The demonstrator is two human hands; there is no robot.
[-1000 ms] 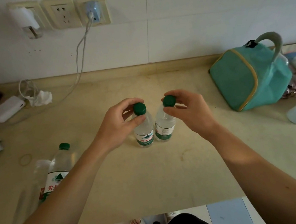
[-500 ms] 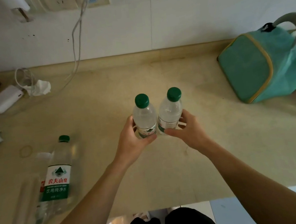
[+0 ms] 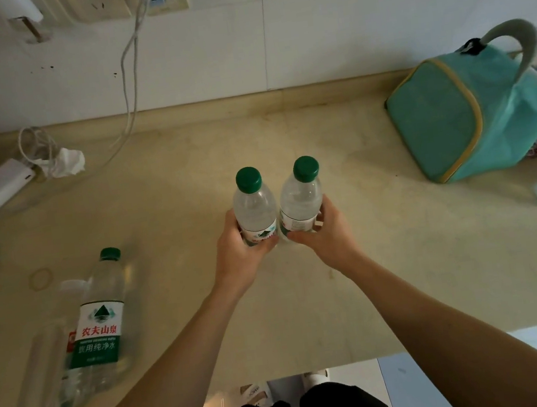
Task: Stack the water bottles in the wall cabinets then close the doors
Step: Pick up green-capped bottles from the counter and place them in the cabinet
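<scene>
While the two small water bottles stood side by side near the middle of the counter [image 3: 408, 287], each hand was wrapped round the low part of one. The left hand [image 3: 238, 255] held the left bottle [image 3: 254, 210], and the right hand [image 3: 324, 235] held the right bottle [image 3: 300, 199]. Both bottles stood tall with green caps up, touching or nearly so. Both arms reached forward, bent a little inward. No cabinet showed, so the bottles likely had to go up. A bigger bottle [image 3: 100, 324] waited nearer the left arm.
</scene>
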